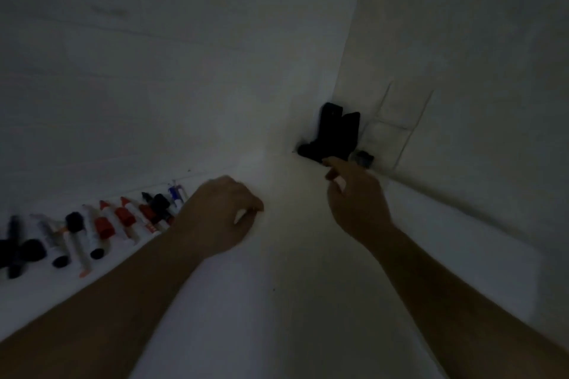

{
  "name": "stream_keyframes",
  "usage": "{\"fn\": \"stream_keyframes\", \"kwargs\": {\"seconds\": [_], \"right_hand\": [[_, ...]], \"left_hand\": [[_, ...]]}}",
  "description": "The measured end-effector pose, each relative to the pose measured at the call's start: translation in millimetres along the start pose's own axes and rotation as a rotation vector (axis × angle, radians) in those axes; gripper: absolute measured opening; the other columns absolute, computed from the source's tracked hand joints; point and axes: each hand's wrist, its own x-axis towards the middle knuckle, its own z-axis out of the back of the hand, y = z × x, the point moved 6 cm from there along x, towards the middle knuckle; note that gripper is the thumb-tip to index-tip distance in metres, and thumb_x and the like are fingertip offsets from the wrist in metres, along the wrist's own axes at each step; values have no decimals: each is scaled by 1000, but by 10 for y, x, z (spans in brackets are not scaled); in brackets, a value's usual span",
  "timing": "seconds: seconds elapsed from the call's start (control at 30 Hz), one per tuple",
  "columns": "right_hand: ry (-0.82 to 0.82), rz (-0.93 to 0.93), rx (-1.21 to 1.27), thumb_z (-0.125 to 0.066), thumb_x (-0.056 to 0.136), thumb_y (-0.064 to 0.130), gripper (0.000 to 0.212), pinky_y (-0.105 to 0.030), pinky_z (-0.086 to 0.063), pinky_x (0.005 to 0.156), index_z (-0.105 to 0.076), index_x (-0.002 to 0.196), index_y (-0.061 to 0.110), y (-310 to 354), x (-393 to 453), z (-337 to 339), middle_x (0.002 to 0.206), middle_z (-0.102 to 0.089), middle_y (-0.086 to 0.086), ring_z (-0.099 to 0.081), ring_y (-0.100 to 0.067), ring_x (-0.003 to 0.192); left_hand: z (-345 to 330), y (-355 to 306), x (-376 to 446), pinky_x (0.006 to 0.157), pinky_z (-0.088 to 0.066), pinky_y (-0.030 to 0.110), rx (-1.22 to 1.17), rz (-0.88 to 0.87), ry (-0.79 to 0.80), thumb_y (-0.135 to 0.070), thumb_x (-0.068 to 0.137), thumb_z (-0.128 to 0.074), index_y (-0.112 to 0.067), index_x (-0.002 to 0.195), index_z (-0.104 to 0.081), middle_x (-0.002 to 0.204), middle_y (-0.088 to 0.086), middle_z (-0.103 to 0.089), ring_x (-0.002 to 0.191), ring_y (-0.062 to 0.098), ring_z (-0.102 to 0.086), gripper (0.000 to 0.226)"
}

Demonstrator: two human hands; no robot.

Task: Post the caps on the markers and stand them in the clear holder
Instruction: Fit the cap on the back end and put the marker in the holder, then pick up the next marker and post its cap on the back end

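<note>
The scene is dim. Several uncapped markers (101,228) lie in a row along the wall on the left of the white table, with red caps (103,226) and black caps (74,221) among them. My left hand (221,212) rests on the table just right of the row, fingers curled, nothing visible in it. My right hand (357,197) hovers farther right, fingers loosely apart and empty. The clear holder (391,135) stands against the right wall, behind my right hand; it looks empty.
A black object (335,132) sits in the corner where the two white walls meet. Next to it lies a small dark square item (363,158), just beyond my right fingertips. The white table (292,286) stretches between my forearms.
</note>
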Motion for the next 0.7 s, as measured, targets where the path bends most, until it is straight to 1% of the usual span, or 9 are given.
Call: {"fn": "stream_keyframes", "kwargs": {"seconds": [0.07,0.17,0.23,0.3,0.37,0.43,0.6,0.67,0.7], "right_hand": [[162,25,59,-53,97,15,43,-27,-48,84,-56,137,27,239,-78,-422,119,-63,4,-53,-8,85],[324,110,118,-55,95,12,45,-27,-48,93,-57,138,24,647,-47,-928,124,-64,5,-49,-4,88],[398,187,163,-54,94,9,45,-28,-46,100,-58,138,20,953,-7,-1173,129,-64,1,-52,-5,95],[463,250,197,-51,96,5,46,-29,-42,108,-56,140,17,1229,9,-1358,137,-60,-4,-56,-11,115],[556,285,209,-48,94,-1,50,-33,-39,114,-55,141,16,1427,18,-1519,144,-55,-7,-51,-19,130],[626,266,192,-46,93,-3,51,-34,-39,113,-58,139,17,1515,39,-1640,144,-54,-7,-51,-21,130],[626,282,145,-51,92,4,32,-39,-52,90,-73,113,12,1571,91,-1784,116,-67,-12,-63,-25,101],[601,261,147,-52,95,14,25,-33,-49,67,-72,82,16,1559,119,-1816,87,-68,-5,-61,-18,76],[575,252,132,-52,96,19,32,-29,-41,58,-63,66,19,1552,143,-1810,73,-60,-1,-55,-15,67]], "left_hand": [[228,219,13,79,-51,38,83,90,-61,-19,82,-61,-27,94,-76,93,-5,-73,82,22,-64,21],[638,571,-61,82,-47,37,210,292,-173,-18,81,-58,-25,96,-75,97,0,-72,88,27,-61,24],[899,764,-161,86,-43,37,265,462,-283,-13,84,-56,-25,100,-74,104,2,-70,94,28,-58,27],[1079,860,-236,89,-42,38,306,577,-377,-10,85,-52,-26,106,-71,111,3,-67,101,29,-54,33],[1134,905,-278,89,-43,39,324,637,-416,-10,83,-49,-28,110,-68,114,3,-65,104,29,-52,38],[1102,933,-299,89,-44,39,318,658,-413,-9,81,-47,-29,112,-67,114,3,-64,104,29,-51,42],[996,917,-310,90,-43,40,321,670,-388,-8,78,-47,-29,108,-69,115,2,-64,105,29,-52,43],[981,921,-311,90,-41,39,335,680,-382,-9,77,-47,-30,106,-69,114,2,-64,105,29,-52,42],[974,929,-313,89,-41,38,345,686,-377,-9,77,-48,-30,105,-69,114,1,-64,105,28,-52,42]]}}
